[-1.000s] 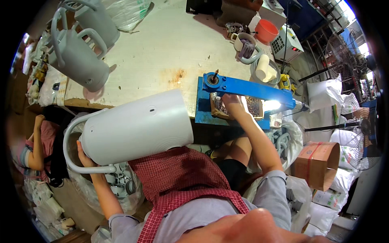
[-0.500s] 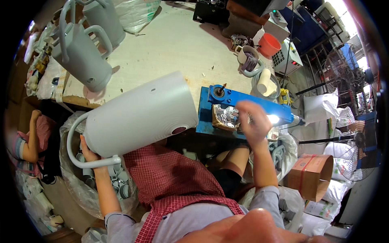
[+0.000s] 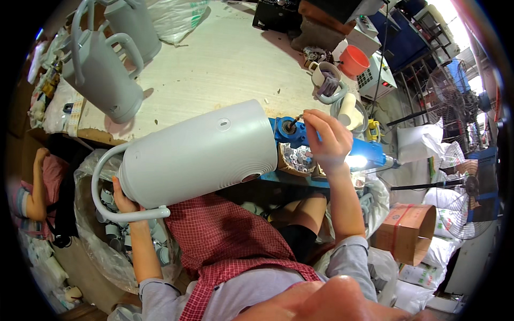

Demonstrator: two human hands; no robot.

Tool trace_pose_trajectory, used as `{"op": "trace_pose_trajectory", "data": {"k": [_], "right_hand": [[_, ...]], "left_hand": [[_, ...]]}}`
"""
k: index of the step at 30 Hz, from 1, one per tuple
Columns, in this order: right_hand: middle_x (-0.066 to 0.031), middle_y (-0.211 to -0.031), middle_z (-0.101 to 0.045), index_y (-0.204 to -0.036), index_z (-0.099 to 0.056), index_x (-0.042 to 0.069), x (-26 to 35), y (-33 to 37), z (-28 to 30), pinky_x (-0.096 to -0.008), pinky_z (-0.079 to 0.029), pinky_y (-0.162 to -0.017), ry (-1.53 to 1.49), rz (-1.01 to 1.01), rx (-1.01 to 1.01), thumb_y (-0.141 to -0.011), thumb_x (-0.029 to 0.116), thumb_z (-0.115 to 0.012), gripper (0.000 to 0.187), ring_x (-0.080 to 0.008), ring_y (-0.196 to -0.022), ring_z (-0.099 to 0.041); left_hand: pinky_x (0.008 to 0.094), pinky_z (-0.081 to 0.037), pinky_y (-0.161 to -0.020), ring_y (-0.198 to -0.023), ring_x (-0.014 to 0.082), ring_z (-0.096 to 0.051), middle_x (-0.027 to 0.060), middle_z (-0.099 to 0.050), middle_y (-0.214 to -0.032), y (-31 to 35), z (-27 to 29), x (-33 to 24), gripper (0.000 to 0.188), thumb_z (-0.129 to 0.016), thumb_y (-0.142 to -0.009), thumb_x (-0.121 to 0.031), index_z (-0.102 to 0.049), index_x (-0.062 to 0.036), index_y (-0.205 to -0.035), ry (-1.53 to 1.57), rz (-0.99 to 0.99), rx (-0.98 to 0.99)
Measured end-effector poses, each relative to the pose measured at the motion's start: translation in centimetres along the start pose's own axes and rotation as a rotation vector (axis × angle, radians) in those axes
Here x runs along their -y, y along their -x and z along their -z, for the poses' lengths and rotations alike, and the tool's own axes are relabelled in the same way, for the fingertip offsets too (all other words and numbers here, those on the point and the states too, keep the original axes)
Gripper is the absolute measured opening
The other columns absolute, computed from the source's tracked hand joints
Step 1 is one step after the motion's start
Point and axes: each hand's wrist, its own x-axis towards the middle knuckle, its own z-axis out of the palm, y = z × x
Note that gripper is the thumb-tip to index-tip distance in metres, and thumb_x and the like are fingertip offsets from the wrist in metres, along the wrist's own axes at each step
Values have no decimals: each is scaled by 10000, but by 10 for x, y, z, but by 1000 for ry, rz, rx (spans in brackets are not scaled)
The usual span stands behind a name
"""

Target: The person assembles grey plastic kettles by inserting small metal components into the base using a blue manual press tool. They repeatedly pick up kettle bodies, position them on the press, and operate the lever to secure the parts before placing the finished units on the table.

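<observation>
A large grey plastic can (image 3: 198, 152) with a curved handle (image 3: 96, 182) lies tilted on its side in front of me. My left hand (image 3: 124, 198) is closed around its lower left end, inside the handle's loop. My right hand (image 3: 327, 136) pinches thumb and forefinger together at the tip of the upright spindle (image 3: 290, 126) on a blue machine arm (image 3: 369, 152). Anything between those fingertips is too small to make out. Beneath that hand, an open box of small metal washer-like parts (image 3: 297, 159) sits beside the arm. The can's right end partly covers the blue base.
Similar grey handled cans (image 3: 104, 80) stand on the white table (image 3: 225, 59) at left. Cups (image 3: 325, 75) and a red bowl (image 3: 353, 60) are at the far right. A bag of grey parts (image 3: 110, 251) is below left, a cardboard box (image 3: 404, 232) at right. Another person's arm (image 3: 37, 187) shows at left.
My right hand has moved up and left from above the parts box to the spindle tip. The can has shifted right and turned slightly, its end now over the blue base.
</observation>
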Motion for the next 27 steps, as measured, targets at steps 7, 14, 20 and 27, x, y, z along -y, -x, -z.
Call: {"op": "trace_pose_trajectory", "data": {"k": [7,14,20,27], "right_hand": [[-68,-875,-682,-898,-671,50,-5,5,-5,-285,-529,-584,-4,-13,70,-700,-30,-716,218,-207,-684,-661],[-86,-916,-688,-954,-673,37,4,1,3,-298,-534,-653,-76,-102,80,-705,-10,-727,259,-228,-754,-670],[-149,-951,-670,-1085,-628,-17,36,31,30,-279,-503,-749,-517,-628,320,-777,61,-712,329,-222,-828,-660],[-48,-1034,-575,-1155,-557,-21,15,135,69,-264,-399,-873,-554,-1232,-347,-946,81,-490,242,-111,-975,-497]], "left_hand": [[327,-536,-797,-915,203,-657,126,-655,-1075,3,3,-3,476,-439,-988,-400,-584,22,-1154,-21,-1,9],[328,-534,-804,-930,203,-651,123,-653,-1076,2,-5,-1,463,-443,-990,-388,-585,22,-1153,19,-20,-13],[320,-539,-778,-916,197,-646,129,-648,-1074,-21,-48,9,442,-461,-989,-355,-582,42,-1144,-11,-64,77],[283,-504,-705,-796,162,-600,79,-620,-936,-6,-153,103,426,-542,-946,-399,-611,13,-1033,-143,-59,441]]}}
